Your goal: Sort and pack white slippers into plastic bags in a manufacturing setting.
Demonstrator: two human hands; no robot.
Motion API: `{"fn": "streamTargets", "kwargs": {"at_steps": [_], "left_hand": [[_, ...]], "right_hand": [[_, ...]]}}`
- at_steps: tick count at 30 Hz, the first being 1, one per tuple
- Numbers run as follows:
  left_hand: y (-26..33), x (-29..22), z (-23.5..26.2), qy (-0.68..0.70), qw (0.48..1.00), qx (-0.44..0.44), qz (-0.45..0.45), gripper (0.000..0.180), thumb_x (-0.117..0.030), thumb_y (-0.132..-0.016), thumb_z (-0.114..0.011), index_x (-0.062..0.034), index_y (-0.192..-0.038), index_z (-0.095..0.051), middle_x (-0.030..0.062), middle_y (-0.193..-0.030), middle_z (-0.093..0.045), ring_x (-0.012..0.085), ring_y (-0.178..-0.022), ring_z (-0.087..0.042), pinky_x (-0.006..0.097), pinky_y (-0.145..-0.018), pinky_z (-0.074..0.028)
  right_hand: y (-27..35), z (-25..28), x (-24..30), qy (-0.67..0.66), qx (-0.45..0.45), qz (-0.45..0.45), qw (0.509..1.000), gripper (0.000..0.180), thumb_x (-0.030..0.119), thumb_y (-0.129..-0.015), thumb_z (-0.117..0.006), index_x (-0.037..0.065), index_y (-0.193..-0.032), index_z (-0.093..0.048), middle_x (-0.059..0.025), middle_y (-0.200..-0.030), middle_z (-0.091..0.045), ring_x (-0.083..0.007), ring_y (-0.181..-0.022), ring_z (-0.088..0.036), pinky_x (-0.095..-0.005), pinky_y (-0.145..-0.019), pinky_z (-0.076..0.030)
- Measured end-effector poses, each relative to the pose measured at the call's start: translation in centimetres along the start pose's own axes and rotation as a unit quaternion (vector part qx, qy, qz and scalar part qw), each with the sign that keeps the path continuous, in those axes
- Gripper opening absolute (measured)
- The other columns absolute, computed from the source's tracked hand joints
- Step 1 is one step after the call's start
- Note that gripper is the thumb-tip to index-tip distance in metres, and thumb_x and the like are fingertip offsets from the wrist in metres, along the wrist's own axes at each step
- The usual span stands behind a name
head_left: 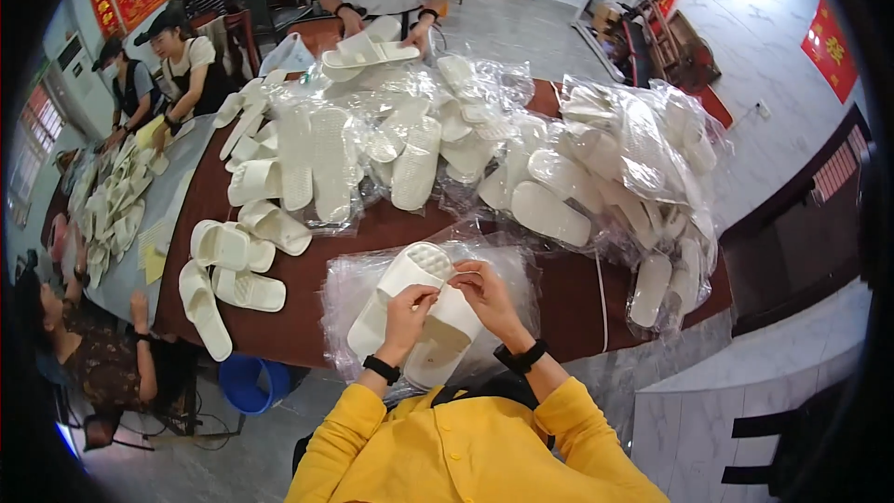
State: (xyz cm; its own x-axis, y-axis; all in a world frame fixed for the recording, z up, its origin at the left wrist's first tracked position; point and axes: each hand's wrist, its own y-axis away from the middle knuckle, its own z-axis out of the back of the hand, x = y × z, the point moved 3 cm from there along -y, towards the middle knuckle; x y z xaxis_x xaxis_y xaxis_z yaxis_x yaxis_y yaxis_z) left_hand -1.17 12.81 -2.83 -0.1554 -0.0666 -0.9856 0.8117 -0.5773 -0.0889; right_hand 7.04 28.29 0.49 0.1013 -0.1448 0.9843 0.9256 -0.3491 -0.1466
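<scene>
dark red-brown table [568, 303]: occupied along its far and right sides by a heap of clear plastic bags [551, 212], the bags containing white slippers, overlapping one another. along the left side, loose slippers [249, 290] lie unbagged, some stacked. at the near edge, a flat pile of clear sheeting [343, 272]; whether each piece is a bag cannot be told. on the floor left of the wearer, just beside the table, a blue bin [251, 386]; contents cannot be made out. pair of white slippers [454, 314]: side by side on the sheeting, directly beneath the hands. right hand [486, 293]: partly closed, fingers bent, thumb and fingertips drawn together at the slippers' edge. left hand [408, 315]: partly closed, fingers curled, thumb near fingertips, over the slippers. whether either hand grips a slipper or thin film cannot be told.
</scene>
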Motion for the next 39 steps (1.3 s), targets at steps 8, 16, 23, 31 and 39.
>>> {"fn": "streamTargets", "kwargs": {"at_steps": [8,16,23,31,39], "left_hand": [[0.0,-0.5,-0.5,0.027,1.000,-0.006,-0.009,0.012,-0.002,-0.089,-0.063,0.0017,-0.098,-0.071,0.0106,-0.091,-0.071,0.0168,-0.083,-0.069,0.028,-0.075,-0.054],[-0.1,-2.6,-0.7,-0.068,0.994,-0.003,-0.084,0.011,-0.001,-0.087,-0.066,-0.0008,-0.096,-0.071,0.0114,-0.089,-0.068,0.0211,-0.080,-0.068,0.030,-0.072,-0.053],[-0.1,-2.7,-0.6,-0.089,0.991,0.003,-0.098,0.013,0.000,-0.086,-0.065,-0.0019,-0.097,-0.071,0.0116,-0.091,-0.067,0.0253,-0.082,-0.067,0.033,-0.073,-0.052],[-0.1,-2.7,-0.4,-0.105,0.989,0.013,-0.105,0.013,0.000,-0.085,-0.065,-0.0020,-0.097,-0.070,0.0125,-0.091,-0.067,0.0287,-0.084,-0.066,0.035,-0.074,-0.052],[0.0,-2.4,-0.4,-0.113,0.988,0.011,-0.103,0.013,0.000,-0.085,-0.065,-0.0023,-0.096,-0.070,0.0126,-0.091,-0.067,0.0288,-0.084,-0.066,0.036,-0.073,-0.052]], "right_hand": [[0.5,0.2,0.2,0.023,-0.056,0.025,0.998,0.009,-0.002,-0.090,-0.066,-0.004,-0.097,-0.062,-0.0098,-0.120,-0.057,-0.0176,-0.095,-0.067,-0.0274,-0.081,-0.056],[0.7,0.0,1.4,0.090,-0.037,0.039,0.995,0.007,-0.002,-0.086,-0.068,-0.002,-0.092,-0.066,-0.0097,-0.102,-0.063,-0.0186,-0.088,-0.067,-0.0291,-0.077,-0.056],[0.7,-0.5,1.9,0.124,-0.030,0.053,0.990,0.009,-0.001,-0.084,-0.070,-0.001,-0.093,-0.067,-0.0101,-0.091,-0.065,-0.0215,-0.083,-0.067,-0.0300,-0.074,-0.055],[0.9,-0.4,1.9,0.141,-0.054,0.071,0.986,0.009,-0.001,-0.084,-0.070,0.000,-0.093,-0.068,-0.0102,-0.091,-0.066,-0.0227,-0.081,-0.067,-0.0310,-0.071,-0.053],[0.8,-0.6,2.6,0.186,-0.046,0.094,0.977,0.008,0.000,-0.083,-0.070,0.001,-0.090,-0.068,-0.0106,-0.088,-0.066,-0.0252,-0.081,-0.066,-0.0334,-0.069,-0.052]]}}
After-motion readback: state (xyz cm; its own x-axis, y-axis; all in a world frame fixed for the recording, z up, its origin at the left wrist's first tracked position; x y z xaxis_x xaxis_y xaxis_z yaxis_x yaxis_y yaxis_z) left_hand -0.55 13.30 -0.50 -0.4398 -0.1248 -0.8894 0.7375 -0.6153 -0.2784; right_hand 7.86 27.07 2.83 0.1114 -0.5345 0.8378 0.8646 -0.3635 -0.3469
